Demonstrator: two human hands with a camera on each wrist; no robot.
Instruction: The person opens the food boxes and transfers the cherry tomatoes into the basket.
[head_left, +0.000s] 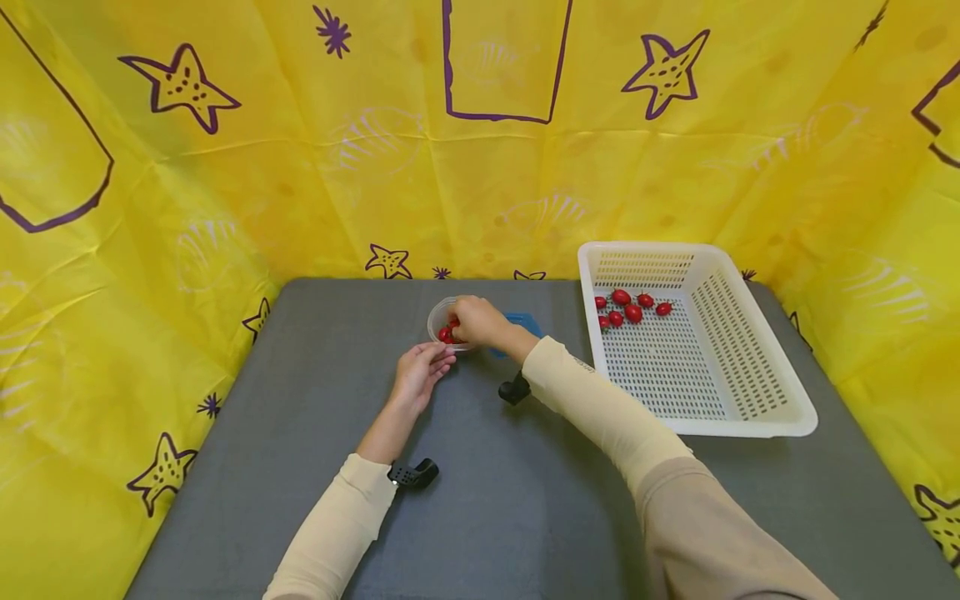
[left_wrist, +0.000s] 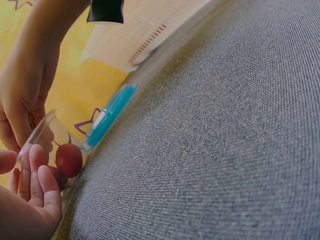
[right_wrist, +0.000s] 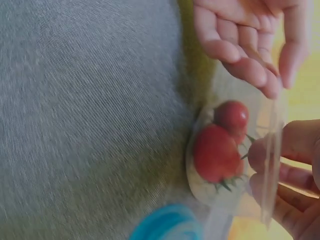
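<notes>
A clear round plastic tub [head_left: 434, 316] stands toward the back of the table with a few small red tomatoes [right_wrist: 216, 154] with green stems in it. My left hand [head_left: 420, 373] pinches the near rim of the tub between thumb and fingers. From above, my right hand [head_left: 482, 322] reaches over the rim, its fingertips [right_wrist: 257, 154] inside the tub beside the tomato stems. Between those fingertips the right wrist view shows no tomato. Right beside the tub lies a blue lid [left_wrist: 111, 116], partly covered by the right hand in the head view.
A white perforated basket [head_left: 772, 358] stands on the right of the grey table [head_left: 300, 375], with several red tomatoes [head_left: 633, 313] at its far left corner. Behind the table hangs a yellow patterned cloth [head_left: 300, 167].
</notes>
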